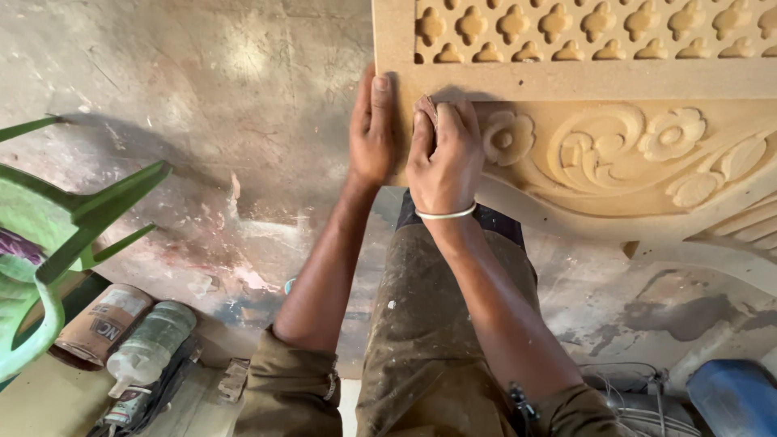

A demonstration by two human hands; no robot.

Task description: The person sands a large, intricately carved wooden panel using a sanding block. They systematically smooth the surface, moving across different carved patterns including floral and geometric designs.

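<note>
Panel: we record a carved wooden panel (615,154), pale tan, filling the upper right of the view; its upper part is pierced lattice, its lower part carries raised flowers and scrolls.
Left hand: we find the left hand (371,133) laid flat against the panel's left edge, fingers (380,93) extended and together, gripping nothing.
Right hand: the right hand (443,158) presses on the panel face just beside the left edge, next to a carved flower (508,137); its fingers are curled closed over a small folded piece (426,108), reddish-brown, kind not determinable. A white band (445,215) circles the wrist.
Position of hands: the two hands lie side by side, nearly touching.
Floor: the concrete floor (202,121) is stained and scuffed.
Other items: a green plastic chair (48,235) stands at the left edge of the floor; a brown roll (101,324) and a plastic bottle (150,344) lie at the lower left; a blue container (732,396) sits at the lower right corner, with cables (639,400) beside it.
Clothing: dusty olive trousers (437,340) occupy the lower centre.
</note>
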